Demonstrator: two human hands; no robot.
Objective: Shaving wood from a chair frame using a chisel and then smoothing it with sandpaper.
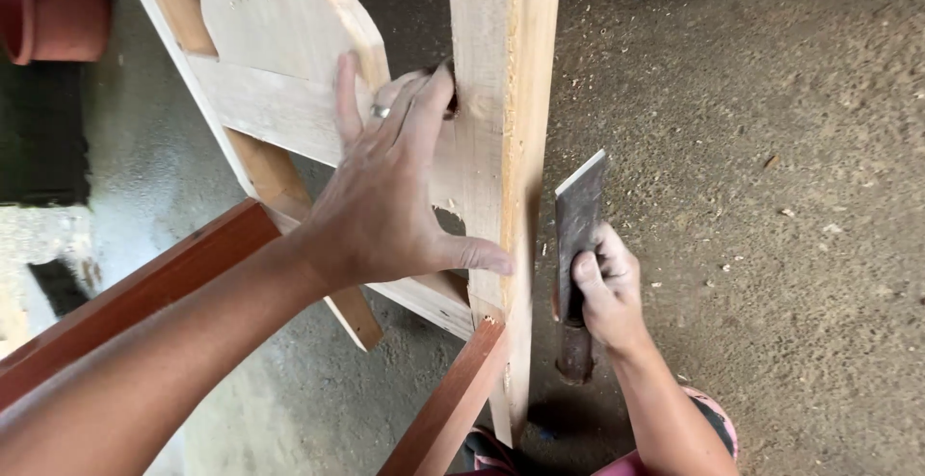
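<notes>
Nearest the lens, the person's left forearm runs up to the left hand, which lies spread flat on an unfinished pale wooden frame. Its fingers reach up toward a dark notch at the edge of the upright post, the thumb rests against that post lower down, and a ring shows on one finger. This grip is released: an open palm pressing, grasping nothing.

Largest in view is the frame itself, with broad light boards, a cross rail, and the tall post tilted across the picture. Two reddish-brown painted rails slant beneath it, one under the forearm and one meeting the post's lower end. Below lies a dusty concrete floor scattered with wood chips.

Smaller, just right of the post, the right hand is clenched around a wide chisel. Its flat dark blade points up, close beside the post's edge, and the handle end shows below the fist.

To do the paring well, I judge that the bracing hand should stay clear of the blade's line, the flat should ride flush against the wood, and thin shavings should be taken near the splintered spot by the thumb.

At the top edge, another person's feet are partly seen.
</notes>
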